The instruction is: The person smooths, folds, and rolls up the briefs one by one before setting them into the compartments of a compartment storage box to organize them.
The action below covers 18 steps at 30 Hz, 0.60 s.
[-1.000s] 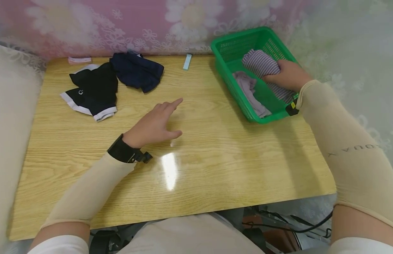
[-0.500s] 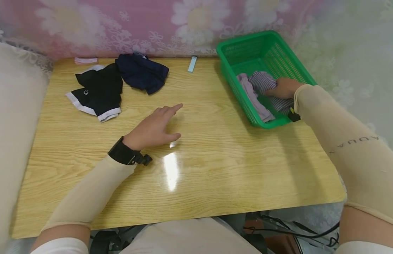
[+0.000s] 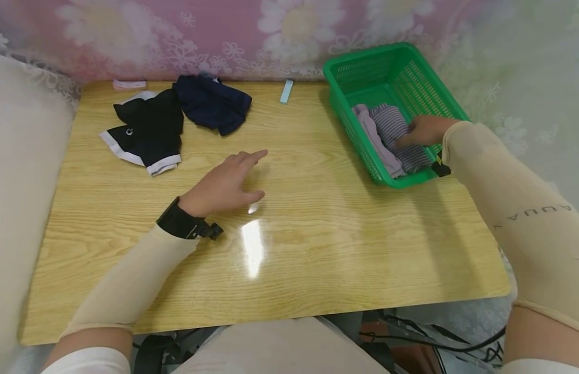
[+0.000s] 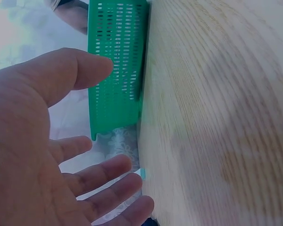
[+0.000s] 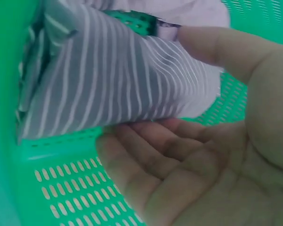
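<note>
In the head view my right hand (image 3: 426, 131) is inside the green plastic basket (image 3: 333, 98), at a folded grey-and-white striped garment (image 3: 389, 124). The right wrist view shows the thumb spread from the fingers, with the striped cloth (image 5: 118, 70) lying along the fingertips and the thumb tip near its other edge. Beside it in the basket lies a folded mauve garment (image 3: 371, 136). My left hand (image 3: 221, 184) hovers over the middle of the table with fingers extended and thumb apart, holding nothing.
Toward the back left of the wooden table (image 3: 308, 249) lie a black garment with white trim (image 3: 154, 127) and a navy garment (image 3: 212, 101). A pink strip (image 3: 129, 84) and a pale blue strip (image 3: 287, 91) sit along the back edge, against the floral curtain (image 3: 200, 31).
My right hand has lowered the striped garment into the basket beside the mauve one, and its grip has loosened. The left hand has stayed about where it was.
</note>
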Motion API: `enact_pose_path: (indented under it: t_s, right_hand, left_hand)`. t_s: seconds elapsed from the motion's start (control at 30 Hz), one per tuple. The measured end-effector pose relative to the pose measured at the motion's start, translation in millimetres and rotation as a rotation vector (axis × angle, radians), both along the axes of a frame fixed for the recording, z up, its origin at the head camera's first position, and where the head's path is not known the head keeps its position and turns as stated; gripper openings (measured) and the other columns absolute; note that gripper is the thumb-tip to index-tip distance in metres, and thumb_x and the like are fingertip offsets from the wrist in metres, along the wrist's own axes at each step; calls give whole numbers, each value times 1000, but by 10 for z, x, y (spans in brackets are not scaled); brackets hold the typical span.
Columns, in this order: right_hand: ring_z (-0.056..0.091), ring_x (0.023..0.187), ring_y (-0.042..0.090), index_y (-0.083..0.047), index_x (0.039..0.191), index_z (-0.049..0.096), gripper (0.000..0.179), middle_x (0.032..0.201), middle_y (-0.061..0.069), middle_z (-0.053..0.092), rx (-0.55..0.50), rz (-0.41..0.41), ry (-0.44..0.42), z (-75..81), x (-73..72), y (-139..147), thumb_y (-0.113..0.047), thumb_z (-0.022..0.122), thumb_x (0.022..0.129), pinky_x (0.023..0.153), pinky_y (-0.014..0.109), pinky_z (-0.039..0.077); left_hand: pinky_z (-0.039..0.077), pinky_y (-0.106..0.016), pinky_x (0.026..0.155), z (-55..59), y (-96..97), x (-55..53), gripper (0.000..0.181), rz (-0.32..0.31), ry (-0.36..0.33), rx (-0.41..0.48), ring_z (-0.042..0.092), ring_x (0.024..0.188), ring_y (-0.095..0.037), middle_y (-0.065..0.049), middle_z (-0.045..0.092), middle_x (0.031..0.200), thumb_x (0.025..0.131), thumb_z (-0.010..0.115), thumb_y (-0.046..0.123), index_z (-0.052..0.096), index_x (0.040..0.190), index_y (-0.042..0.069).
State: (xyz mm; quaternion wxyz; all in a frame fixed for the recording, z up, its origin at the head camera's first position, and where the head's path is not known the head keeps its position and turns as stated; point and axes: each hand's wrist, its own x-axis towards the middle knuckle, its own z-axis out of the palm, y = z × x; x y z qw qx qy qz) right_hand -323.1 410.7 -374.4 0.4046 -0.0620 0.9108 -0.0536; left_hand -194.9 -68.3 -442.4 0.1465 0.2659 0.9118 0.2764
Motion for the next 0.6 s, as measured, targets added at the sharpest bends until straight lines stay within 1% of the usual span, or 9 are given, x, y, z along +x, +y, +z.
enact_pose_path:
  t_s: [0.13,0.23,0.3,0.37,0.47,0.53,0.6]
  right_hand:
    - [20,142,64,14,157,18,99,159,42,16,15,36,16,116,2,-1,-61,50,101,109,75,29]
    - [26,140,62,12,158,19,95,157,41,23,26,53,72,273,53,-22,-60,46,103,108,74,30]
    - [28,141,61,11,158,17,94,158,40,25,15,47,120,388,112,-55,-60,44,104,109,73,30]
    - [29,141,59,10,159,15,94,158,38,26,-27,25,178,488,195,-114,-60,43,104,109,73,29]
    - [28,143,58,8,161,14,92,161,37,23,-118,-12,285,612,360,-250,-58,46,104,110,73,27]
    - [31,144,56,5,162,15,91,161,35,26,-180,-33,374,658,480,-356,-56,49,104,111,72,28]
    - [32,144,53,3,163,15,88,163,31,25,-242,-49,452,675,605,-461,-51,52,104,111,70,28]
  left_hand:
    - [42,-50,110,8,-2,-1,87,7,3,-3,43,140,-32,-14,44,153,94,72,43,26,164,21]
    - [41,-51,111,26,-18,-2,86,17,-3,3,41,142,-33,-14,42,155,95,72,44,26,164,22]
    - [40,-51,112,43,-53,0,86,35,-11,11,40,144,-33,-14,40,157,96,71,43,25,165,21]
    - [39,-52,113,70,-103,0,86,65,-6,19,38,145,-34,-14,38,159,96,71,42,25,165,20]
    - [36,-54,114,118,-172,-12,85,110,19,22,36,147,-35,-15,35,161,97,71,38,24,165,17]
    - [35,-55,115,148,-195,-19,85,134,51,23,35,147,-38,-17,35,161,97,71,36,25,164,16]
    - [34,-55,115,172,-198,-17,84,149,81,29,35,147,-39,-19,37,160,97,71,36,26,164,14]
